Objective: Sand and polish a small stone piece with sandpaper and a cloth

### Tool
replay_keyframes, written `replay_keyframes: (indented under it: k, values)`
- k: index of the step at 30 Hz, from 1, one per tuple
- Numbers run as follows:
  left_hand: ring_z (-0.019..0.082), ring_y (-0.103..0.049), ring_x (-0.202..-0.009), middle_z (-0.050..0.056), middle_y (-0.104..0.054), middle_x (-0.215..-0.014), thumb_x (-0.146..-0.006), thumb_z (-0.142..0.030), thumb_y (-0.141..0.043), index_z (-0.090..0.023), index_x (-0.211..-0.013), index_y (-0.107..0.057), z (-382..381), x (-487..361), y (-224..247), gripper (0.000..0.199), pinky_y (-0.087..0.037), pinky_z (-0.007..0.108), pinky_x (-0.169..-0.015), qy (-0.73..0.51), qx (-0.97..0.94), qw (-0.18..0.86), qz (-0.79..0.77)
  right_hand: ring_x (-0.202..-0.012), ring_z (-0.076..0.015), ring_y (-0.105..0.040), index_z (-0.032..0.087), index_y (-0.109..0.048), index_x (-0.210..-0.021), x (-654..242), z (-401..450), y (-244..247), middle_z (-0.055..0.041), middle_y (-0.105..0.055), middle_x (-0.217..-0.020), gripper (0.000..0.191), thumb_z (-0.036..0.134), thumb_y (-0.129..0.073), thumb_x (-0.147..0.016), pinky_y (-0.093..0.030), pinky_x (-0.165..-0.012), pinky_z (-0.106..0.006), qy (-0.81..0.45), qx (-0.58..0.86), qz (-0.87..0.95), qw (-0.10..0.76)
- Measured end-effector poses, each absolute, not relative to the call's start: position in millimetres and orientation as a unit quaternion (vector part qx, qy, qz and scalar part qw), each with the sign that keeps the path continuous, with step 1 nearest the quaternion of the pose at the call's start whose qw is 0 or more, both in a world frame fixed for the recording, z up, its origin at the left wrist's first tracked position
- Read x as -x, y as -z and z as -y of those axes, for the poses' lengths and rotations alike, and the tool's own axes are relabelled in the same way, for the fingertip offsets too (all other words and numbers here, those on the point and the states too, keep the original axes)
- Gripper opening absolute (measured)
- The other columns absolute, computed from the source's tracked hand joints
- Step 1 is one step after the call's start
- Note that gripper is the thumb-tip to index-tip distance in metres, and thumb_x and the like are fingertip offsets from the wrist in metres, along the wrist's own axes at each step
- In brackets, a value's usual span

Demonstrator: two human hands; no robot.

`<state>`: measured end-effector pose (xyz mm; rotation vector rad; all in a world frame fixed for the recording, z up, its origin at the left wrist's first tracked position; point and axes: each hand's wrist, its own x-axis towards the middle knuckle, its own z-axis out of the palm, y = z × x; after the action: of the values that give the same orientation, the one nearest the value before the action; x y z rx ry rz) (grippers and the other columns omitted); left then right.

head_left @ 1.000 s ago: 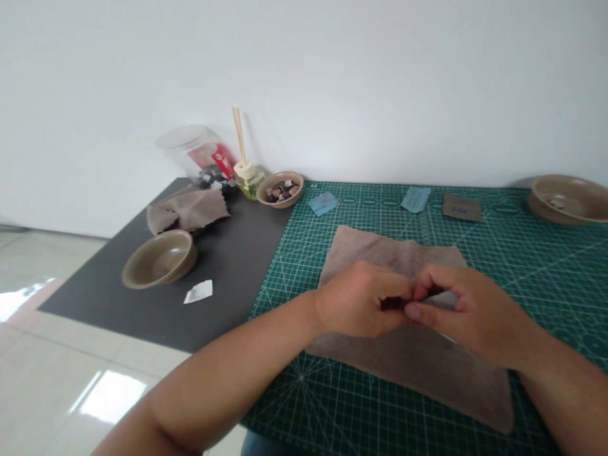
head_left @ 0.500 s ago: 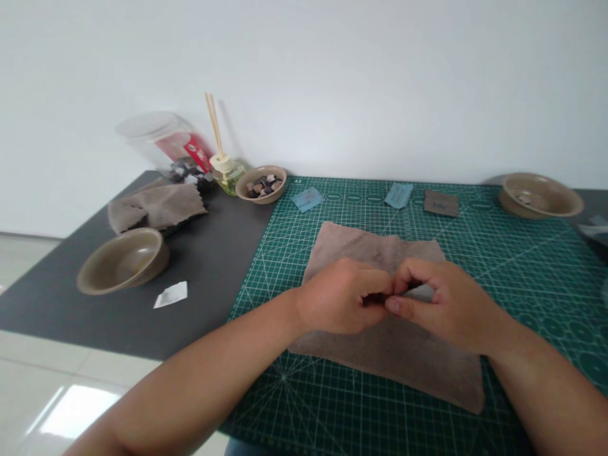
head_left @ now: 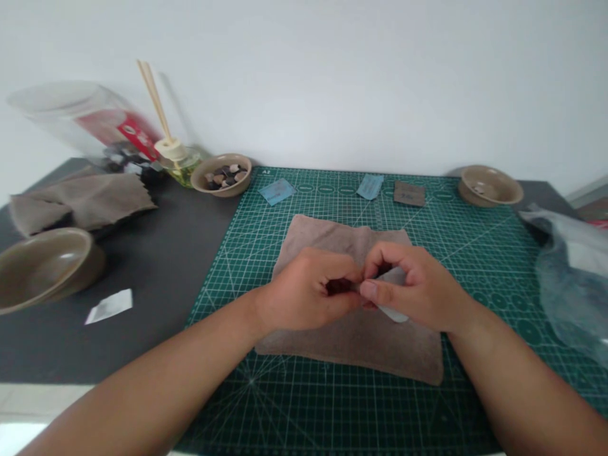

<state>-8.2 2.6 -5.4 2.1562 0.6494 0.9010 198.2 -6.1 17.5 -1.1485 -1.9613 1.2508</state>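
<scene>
Both my hands are together over a brown cloth (head_left: pixel 313 345) that lies spread on a green cutting mat (head_left: pixel 332 415). Between the thumb and fingers of my right hand (head_left: pixel 411 282) is a small whitish packet (head_left: pixel 395 313), looking like a paper sachet. My left hand (head_left: pixel 316 291) is closed in a pinch against the right fingertips, at the packet's edge. Its fingertips are partly hidden, but they seem to grip that same edge. What lies inside the packet, if anything, cannot be seen.
Blue packets (head_left: pixel 278 191) and a brown square piece (head_left: pixel 409 194) lie along the mat's back. Left are a bowl of stones (head_left: pixel 222 176), a reed diffuser (head_left: pixel 171 152), a tilted clear jar (head_left: pixel 71 117), torn cloth (head_left: pixel 102 196) and another bowl (head_left: pixel 47 266). Plastic bag (head_left: pixel 574 272) at right.
My view has turned right, so everything sits further left and the plastic bag shows more. More of the whitish packet now shows below my right thumb. The hands remain together.
</scene>
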Motion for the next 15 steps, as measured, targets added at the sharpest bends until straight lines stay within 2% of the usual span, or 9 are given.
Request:
replay_keyframes:
  k: [4, 8, 15]
  values:
    - [0.006, -0.051, -0.050, -0.002, -0.064, -0.059, -0.085, -0.019, -0.072, -0.011, -0.074, -0.070, -2.0, 8.5, -0.2, 0.014, -0.033, 0.017, -0.046, -0.349, -0.823, 0.366, -0.257, -0.059, -0.0113, -0.063, 0.018, -0.062, -0.080, -198.9, 7.0, -17.8, 0.0018, -0.071, -0.068, 0.015, 0.031, -0.071, -0.082, -0.044, -0.053, -0.021, -0.507, 0.402, 0.706, 0.288]
    - [0.005, -0.053, -0.051, -0.002, -0.066, -0.061, -0.083, -0.014, -0.072, -0.011, -0.076, -0.070, -2.5, 8.7, -2.1, 0.008, -0.037, 0.016, -0.048, -0.357, -0.824, 0.366, -0.242, -0.058, -0.0090, -0.060, 0.018, -0.061, -0.079, -199.1, 6.7, -17.8, 0.0033, -0.069, -0.068, 0.007, 0.021, -0.067, -0.079, -0.043, -0.051, -0.019, -0.522, 0.390, 0.699, 0.295]
    - [0.005, -0.051, -0.050, -0.004, -0.062, -0.060, -0.081, -0.010, -0.068, -0.012, -0.075, -0.067, -3.7, 9.5, -1.4, 0.006, -0.036, 0.016, -0.047, -0.350, -0.842, 0.343, -0.226, -0.060, -0.0075, -0.056, 0.017, -0.062, -0.074, -199.2, 5.6, -19.4, 0.0047, -0.066, -0.068, 0.006, 0.016, -0.067, -0.074, -0.041, -0.055, -0.019, -0.476, 0.395, 0.732, 0.287]
